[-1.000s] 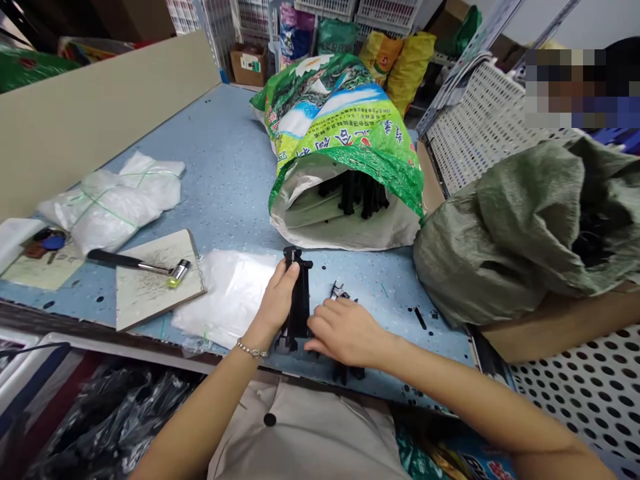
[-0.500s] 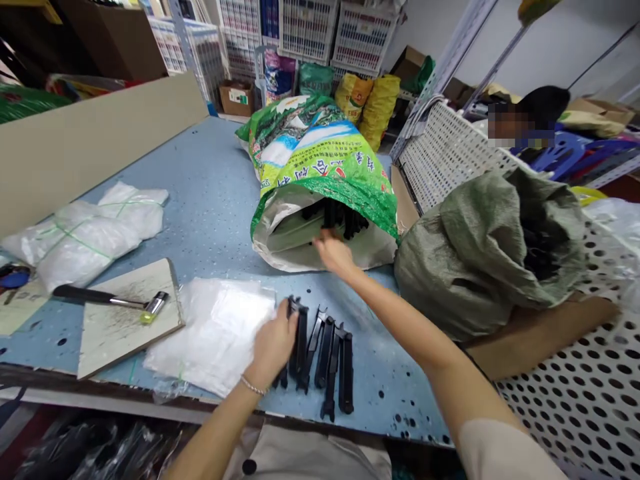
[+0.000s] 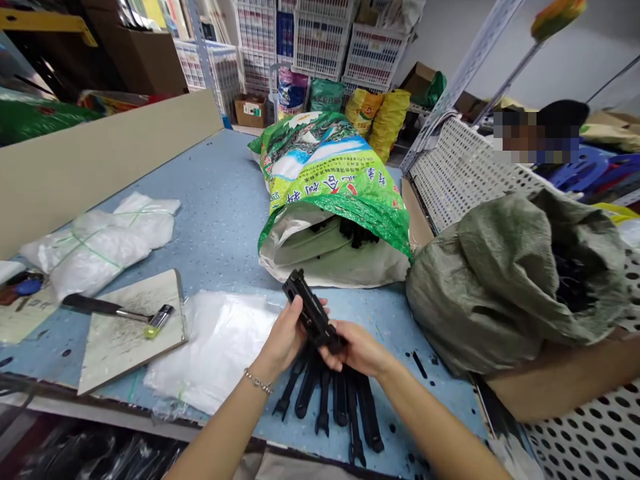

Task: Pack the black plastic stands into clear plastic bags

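Clamped on one black plastic piece: left hand round its middle, right hand at lower end, almost touching. More black pieces just below, on blue table.

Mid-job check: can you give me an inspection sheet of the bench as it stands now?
Surface: blue speckled bench, black specks near the front.
Job's things: black part held up; more black parts fanned below; others in the green woven sack.
Clutter: black-handled hammer on a board; clear plastic sheet; white bundles.
Grips: left hand and right hand both on the held part.
Cables: dark line at lower left, unclear.
Surroundings: stacked white crates; a person far right.
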